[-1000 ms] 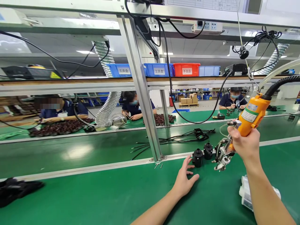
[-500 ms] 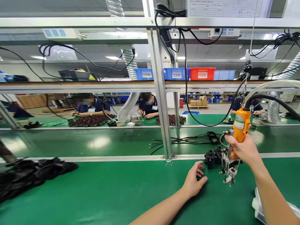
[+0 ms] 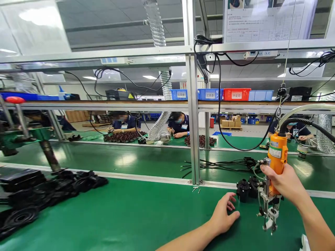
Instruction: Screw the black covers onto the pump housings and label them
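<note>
My right hand [image 3: 288,183] is wrapped round an orange power screwdriver [image 3: 277,153], which hangs from a cable with its metal tip pointing down above the green bench [image 3: 146,216]. Resting near the bench's back edge, my left hand [image 3: 223,212] has its fingers apart and curled a little, with nothing in it. Just beyond those fingers stand two black cylindrical parts [image 3: 243,190], side by side; the screwdriver partly covers the farther one. A few small screws [image 3: 196,190] lie by the foot of the metal post.
Black moulded parts [image 3: 52,191] are heaped at left beside a green press [image 3: 28,136]. A metal post [image 3: 193,139] rises ahead. Black cables [image 3: 222,164] lie behind the rail. Blue bins and a red bin [image 3: 237,94] line the shelf. Co-workers sit across the bench.
The view has swung left and up, bringing the green press into sight. My right hand still holds the screwdriver, now a little lower in view. My left hand stays open beside the black parts.
</note>
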Action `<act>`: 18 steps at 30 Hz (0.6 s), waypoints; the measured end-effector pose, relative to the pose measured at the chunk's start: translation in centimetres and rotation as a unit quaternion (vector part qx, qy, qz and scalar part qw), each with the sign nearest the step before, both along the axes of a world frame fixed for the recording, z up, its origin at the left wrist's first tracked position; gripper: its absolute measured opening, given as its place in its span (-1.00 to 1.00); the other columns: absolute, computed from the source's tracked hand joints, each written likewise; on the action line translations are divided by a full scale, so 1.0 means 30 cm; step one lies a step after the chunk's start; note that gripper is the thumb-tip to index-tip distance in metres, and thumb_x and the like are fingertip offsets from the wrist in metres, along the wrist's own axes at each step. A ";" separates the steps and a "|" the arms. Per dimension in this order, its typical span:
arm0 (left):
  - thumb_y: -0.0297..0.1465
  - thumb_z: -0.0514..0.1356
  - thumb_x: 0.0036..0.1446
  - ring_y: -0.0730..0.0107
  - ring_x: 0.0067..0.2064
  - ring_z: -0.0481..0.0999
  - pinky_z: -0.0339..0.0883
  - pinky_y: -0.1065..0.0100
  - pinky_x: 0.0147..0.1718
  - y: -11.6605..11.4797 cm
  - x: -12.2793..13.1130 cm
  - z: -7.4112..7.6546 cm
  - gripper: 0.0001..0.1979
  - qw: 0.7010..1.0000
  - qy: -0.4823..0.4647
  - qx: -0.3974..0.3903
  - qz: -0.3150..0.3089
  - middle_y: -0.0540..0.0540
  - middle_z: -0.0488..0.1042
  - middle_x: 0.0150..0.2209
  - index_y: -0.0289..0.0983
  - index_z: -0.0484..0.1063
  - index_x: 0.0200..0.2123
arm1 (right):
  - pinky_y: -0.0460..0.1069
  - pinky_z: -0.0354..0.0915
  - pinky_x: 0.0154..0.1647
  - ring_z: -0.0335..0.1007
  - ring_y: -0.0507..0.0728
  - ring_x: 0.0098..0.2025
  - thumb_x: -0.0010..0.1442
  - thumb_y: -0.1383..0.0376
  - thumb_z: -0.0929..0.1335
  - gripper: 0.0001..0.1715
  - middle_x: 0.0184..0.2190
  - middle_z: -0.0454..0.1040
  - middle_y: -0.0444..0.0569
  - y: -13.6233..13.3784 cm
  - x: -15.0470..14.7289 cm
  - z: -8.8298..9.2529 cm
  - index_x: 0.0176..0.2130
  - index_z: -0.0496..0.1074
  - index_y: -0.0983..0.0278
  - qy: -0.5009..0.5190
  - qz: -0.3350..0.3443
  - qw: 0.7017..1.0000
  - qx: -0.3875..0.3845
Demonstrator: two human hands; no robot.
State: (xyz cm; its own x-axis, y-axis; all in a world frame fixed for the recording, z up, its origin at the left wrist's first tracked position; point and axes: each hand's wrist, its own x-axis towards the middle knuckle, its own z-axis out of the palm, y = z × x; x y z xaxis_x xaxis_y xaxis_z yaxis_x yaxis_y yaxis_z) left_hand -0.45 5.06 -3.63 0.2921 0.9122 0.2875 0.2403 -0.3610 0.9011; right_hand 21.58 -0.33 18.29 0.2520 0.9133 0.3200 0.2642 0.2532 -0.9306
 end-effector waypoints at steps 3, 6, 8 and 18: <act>-0.55 0.36 -0.07 0.29 -0.18 0.50 0.39 0.23 -0.15 0.007 -0.004 -0.011 -0.36 1.000 0.008 -0.001 0.002 -0.13 0.51 -0.02 -0.19 0.39 0.13 | -0.07 0.09 -0.63 0.11 0.01 -0.64 -0.06 -0.08 0.48 -0.50 -0.70 0.24 -0.23 0.016 -0.009 -0.016 -0.46 0.28 0.20 0.005 0.021 1.000 0.010; -0.55 0.36 -0.08 0.29 -0.18 0.50 0.39 0.24 -0.15 0.011 -0.006 -0.018 -0.38 1.000 0.009 0.001 0.003 -0.13 0.51 -0.02 -0.19 0.40 0.11 | -0.07 0.05 -0.63 0.09 0.00 -0.64 -0.06 -0.07 0.48 -0.50 -0.71 0.23 -0.23 0.020 -0.022 -0.019 -0.49 0.26 0.21 0.009 0.038 0.999 0.007; -0.55 0.36 -0.08 0.28 -0.17 0.50 0.39 0.24 -0.15 0.012 -0.007 -0.020 -0.38 1.000 0.012 0.002 0.002 -0.14 0.52 -0.02 -0.20 0.41 0.11 | -0.09 0.04 -0.61 0.07 -0.02 -0.63 -0.06 -0.07 0.48 -0.49 -0.70 0.22 -0.23 0.018 -0.025 -0.016 -0.51 0.24 0.21 0.004 0.051 0.999 0.006; -0.52 0.39 -0.13 0.32 -0.20 0.52 0.41 0.26 -0.13 0.020 0.000 -0.030 -0.45 0.999 0.032 0.009 -0.002 -0.10 0.56 -0.08 -0.26 0.49 0.02 | -0.08 0.10 -0.61 0.10 0.00 -0.62 -0.02 -0.13 0.47 -0.45 -0.68 0.24 -0.20 0.034 0.000 -0.034 -0.52 0.24 0.21 -0.023 0.064 0.998 -0.018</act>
